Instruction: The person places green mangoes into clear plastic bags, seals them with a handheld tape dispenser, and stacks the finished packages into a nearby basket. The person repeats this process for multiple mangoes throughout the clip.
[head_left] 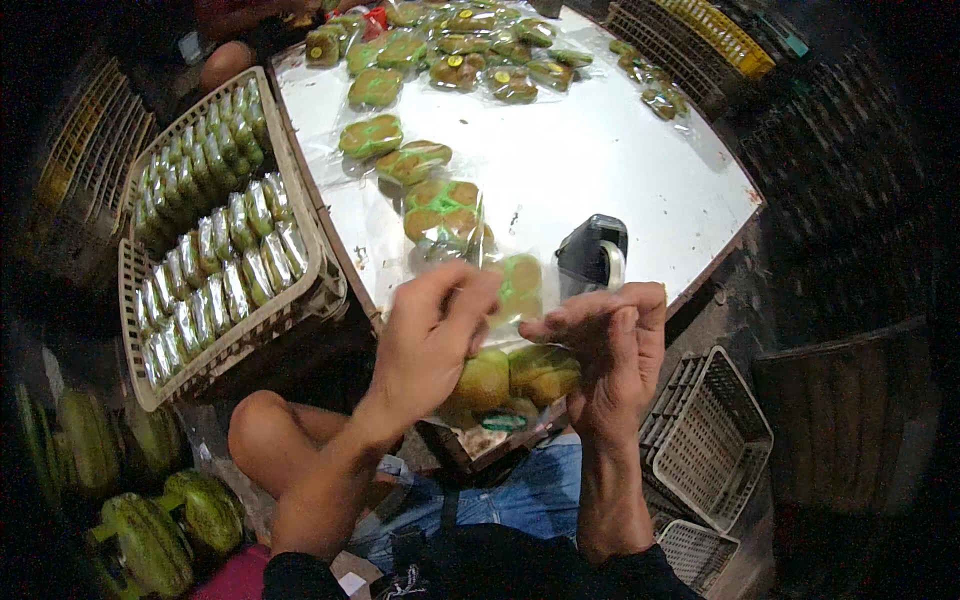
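Note:
Between my hands, at the near edge of the table, lies a clear plastic pack of round, yellow-green fruits (484,379) with a green label. My left hand (425,335) is over its left side, fingers curled together and slightly blurred; what they pinch, if anything, cannot be made out. On the other side my right hand (615,360) is held up, its fingers stretched toward the left and apart from the thumb. Just beyond them is a fruit pack (519,288) with a bright green insert. A black tape dispenser (590,250) stands past my right hand.
Bagged kiwi-like fruit packs (442,212) run up the left of the white table (560,150), with several more at the far end. At left, a crate (325,265) holds rows of wrapped packs. Large green fruits (150,540) lie lower left; an open basket (712,440) stands right.

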